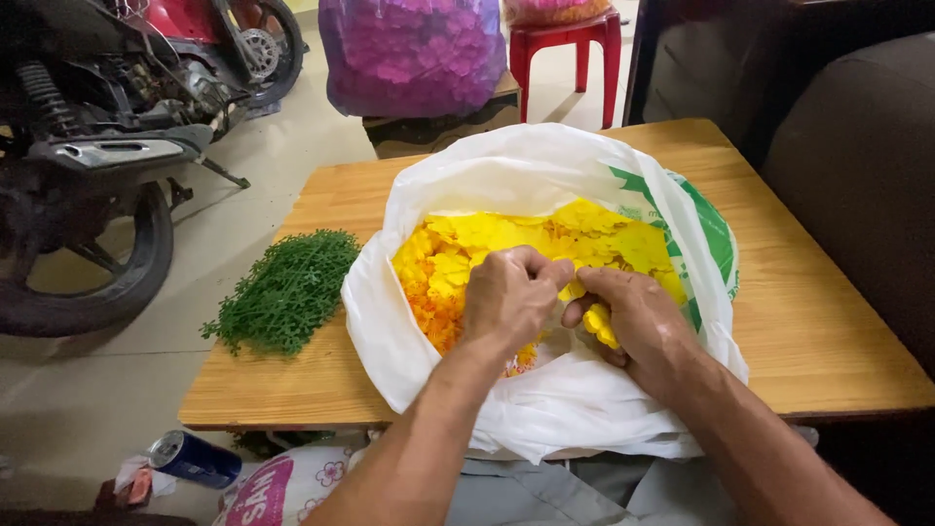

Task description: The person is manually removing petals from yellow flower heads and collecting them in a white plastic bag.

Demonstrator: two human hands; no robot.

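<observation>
Both hands work inside the mouth of the white bag [545, 409], which lies open on the wooden table [828, 331] and holds a heap of yellow flowers [545, 239] shading to orange at its left edge. The left hand [508, 300] is curled nearly closed, fingertips pinching at a bloom in the heap. The right hand [638, 321], just beside it, is half closed around a yellow flower [601, 324]. The step looks like picking blooms out one at a time; a fine pinch seems called for. Left of the bag lies a pile of green sprigs [287, 289]. The fingertips are folded under, so whether thread or a needle is held cannot be told; the bag's depth is hidden.
</observation>
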